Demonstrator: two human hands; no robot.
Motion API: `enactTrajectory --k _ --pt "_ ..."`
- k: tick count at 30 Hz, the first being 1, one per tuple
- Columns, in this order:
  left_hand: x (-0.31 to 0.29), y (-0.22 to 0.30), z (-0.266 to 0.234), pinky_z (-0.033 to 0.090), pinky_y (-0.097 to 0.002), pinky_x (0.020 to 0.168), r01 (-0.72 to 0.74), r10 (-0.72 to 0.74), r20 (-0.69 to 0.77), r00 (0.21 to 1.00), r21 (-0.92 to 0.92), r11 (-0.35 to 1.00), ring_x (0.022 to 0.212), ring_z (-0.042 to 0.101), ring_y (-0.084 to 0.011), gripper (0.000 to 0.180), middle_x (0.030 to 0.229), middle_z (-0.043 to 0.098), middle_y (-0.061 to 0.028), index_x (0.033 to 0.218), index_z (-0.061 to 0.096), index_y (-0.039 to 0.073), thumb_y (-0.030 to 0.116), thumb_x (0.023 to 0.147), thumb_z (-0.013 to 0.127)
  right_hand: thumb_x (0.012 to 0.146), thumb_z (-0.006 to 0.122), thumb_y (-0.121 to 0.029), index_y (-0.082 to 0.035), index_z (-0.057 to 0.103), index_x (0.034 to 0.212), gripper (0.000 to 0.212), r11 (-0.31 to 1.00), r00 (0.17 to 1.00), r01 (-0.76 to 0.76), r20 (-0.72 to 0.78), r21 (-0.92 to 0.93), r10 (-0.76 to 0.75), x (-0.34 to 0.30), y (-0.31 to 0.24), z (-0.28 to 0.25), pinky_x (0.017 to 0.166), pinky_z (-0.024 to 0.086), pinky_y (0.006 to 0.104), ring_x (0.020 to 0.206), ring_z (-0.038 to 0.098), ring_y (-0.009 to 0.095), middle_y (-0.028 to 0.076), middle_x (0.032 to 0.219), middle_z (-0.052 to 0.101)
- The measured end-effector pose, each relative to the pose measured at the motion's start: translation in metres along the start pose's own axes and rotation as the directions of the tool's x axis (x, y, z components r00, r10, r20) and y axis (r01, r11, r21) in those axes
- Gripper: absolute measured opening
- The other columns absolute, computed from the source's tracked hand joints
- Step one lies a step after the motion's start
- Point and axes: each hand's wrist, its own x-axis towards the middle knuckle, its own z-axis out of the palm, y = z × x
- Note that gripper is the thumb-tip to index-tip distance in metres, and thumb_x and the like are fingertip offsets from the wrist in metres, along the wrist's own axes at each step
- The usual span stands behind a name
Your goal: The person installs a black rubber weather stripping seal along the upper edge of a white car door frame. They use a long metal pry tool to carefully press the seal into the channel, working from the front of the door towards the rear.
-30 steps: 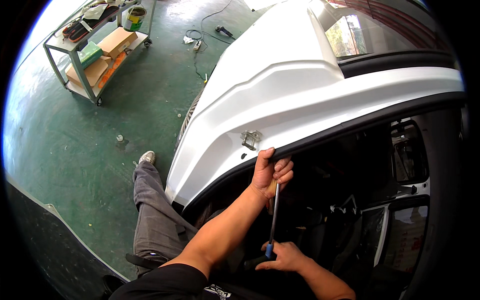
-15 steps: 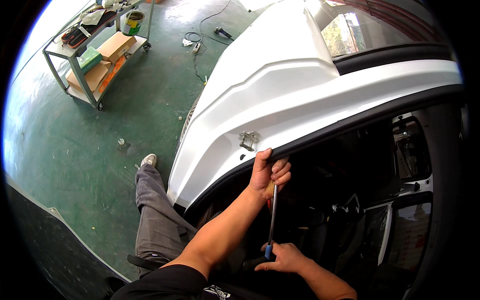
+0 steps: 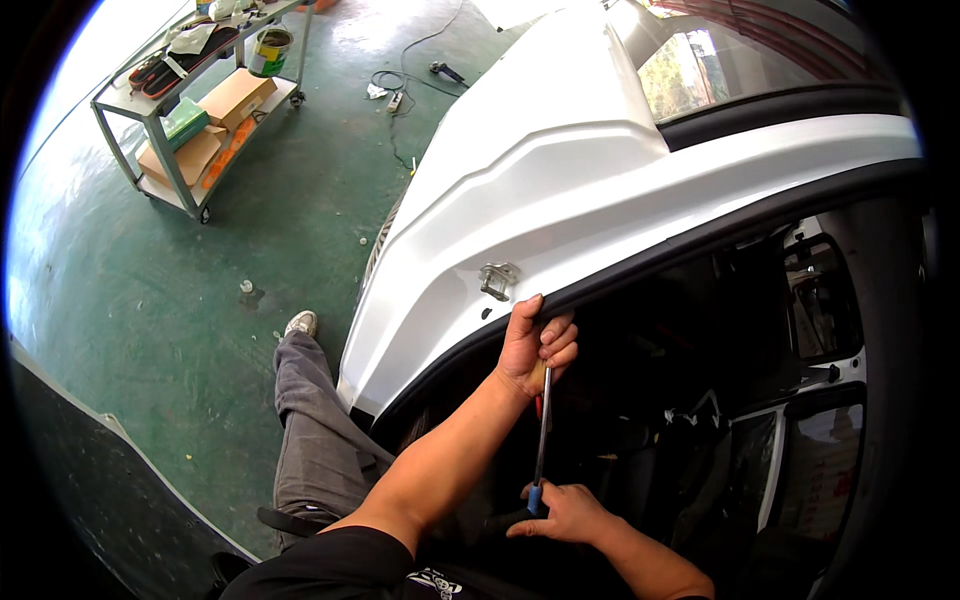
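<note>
My left hand (image 3: 537,343) reaches up to the black rubber seal (image 3: 700,235) along the lower edge of a white car body panel (image 3: 560,190). Its fingers are curled around the top end of a long thin metal tool (image 3: 542,430), where a bit of orange shows. The tool's shaft runs straight down to a blue handle (image 3: 534,497), and my right hand (image 3: 567,512) grips that handle in the dark car opening. A metal striker latch (image 3: 497,279) is bolted on the panel just left of and above my left hand.
My grey-trousered leg (image 3: 310,420) and shoe stretch over the green floor (image 3: 200,300). A metal trolley (image 3: 190,110) with cardboard boxes and a paint can stands at the back left. Cables and a power tool (image 3: 445,70) lie on the floor behind. The dark car interior (image 3: 760,400) fills the right.
</note>
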Motion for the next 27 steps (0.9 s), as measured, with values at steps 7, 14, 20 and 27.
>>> enactTrajectory --k 7,14,20,27 --pt "-0.001 0.004 0.0 0.032 -0.0226 0.042 0.003 0.0 -0.075 0.997 0.04 0.999 0.047 0.034 -0.0077 0.036 0.062 0.045 0.0014 0.099 0.058 0.005 0.041 0.1 0.059 0.074 0.07 -0.08 -0.003 0.062 0.118 0.089 0.997 0.997 -0.053 -0.067 -0.05 0.05 0.003 -0.011 0.01 0.078 0.056 0.0363 0.077 0.072 0.03 0.011 0.077 0.069" --pt "0.0 0.0 0.002 0.031 -0.0228 0.041 0.007 -0.007 -0.03 1.0 0.022 1.0 0.047 0.034 -0.0084 0.038 0.062 0.045 0.001 0.094 0.057 0.005 0.042 0.098 0.061 0.073 0.072 -0.078 -0.005 0.062 0.12 0.088 0.999 0.999 -0.035 0.029 -0.001 0.035 -0.001 0.0 -0.001 0.085 0.056 0.039 0.091 0.072 0.034 0.014 0.091 0.071" --pt "0.006 -0.002 0.002 0.034 -0.0228 0.042 -0.037 0.036 -0.045 0.998 -0.021 0.999 0.047 0.036 -0.0089 0.043 0.062 0.046 0.001 0.117 0.057 0.003 0.041 0.096 0.061 0.072 0.075 -0.075 -0.006 0.063 0.12 0.084 0.999 1.0 -0.025 -0.012 0.042 0.025 -0.008 0.003 -0.005 0.087 0.055 0.04 0.094 0.071 0.035 0.014 0.097 0.071" --pt "0.008 -0.004 0.003 0.033 -0.0224 0.042 -0.078 0.077 -0.037 0.996 -0.017 0.997 0.049 0.036 -0.0083 0.034 0.064 0.045 -0.0001 0.1 0.059 0.004 0.037 0.096 0.063 0.074 0.064 -0.084 -0.002 0.061 0.116 0.093 1.0 1.0 -0.004 0.012 0.021 0.003 -0.006 0.001 -0.013 0.09 0.053 0.0405 0.096 0.07 0.036 0.019 0.095 0.071"
